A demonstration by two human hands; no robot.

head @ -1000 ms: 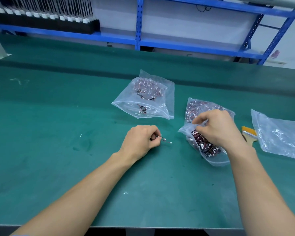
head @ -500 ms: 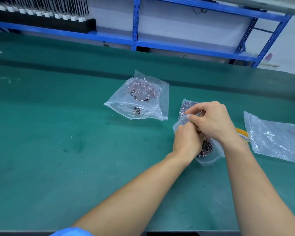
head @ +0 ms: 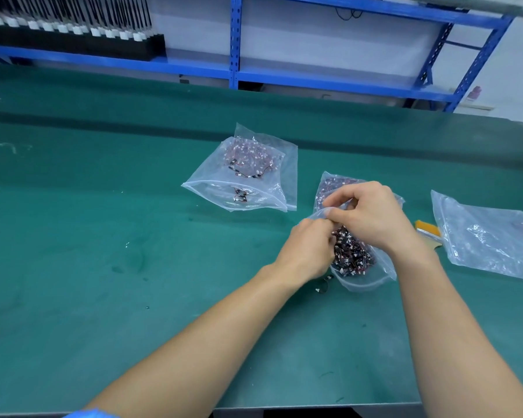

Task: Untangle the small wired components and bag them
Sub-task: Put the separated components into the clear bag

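If my left hand (head: 307, 251) pulls too fast, the wired parts (head: 352, 256) may knot or spill from the open bag (head: 366, 280) on the green surface (head: 103, 267), which my right hand (head: 372, 215) pinches at the rim, while the second bag (head: 245, 176) holds few.

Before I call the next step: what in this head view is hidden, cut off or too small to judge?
- Left hand fingertips: tucked against the middle bag under the right hand, so whether they pinch a component is hidden.
- Yellow-handled tool: its head is behind the right forearm and the right bag.
- Right bag: cut by the frame edge.
- Loose piece by the left wrist: too small to identify.
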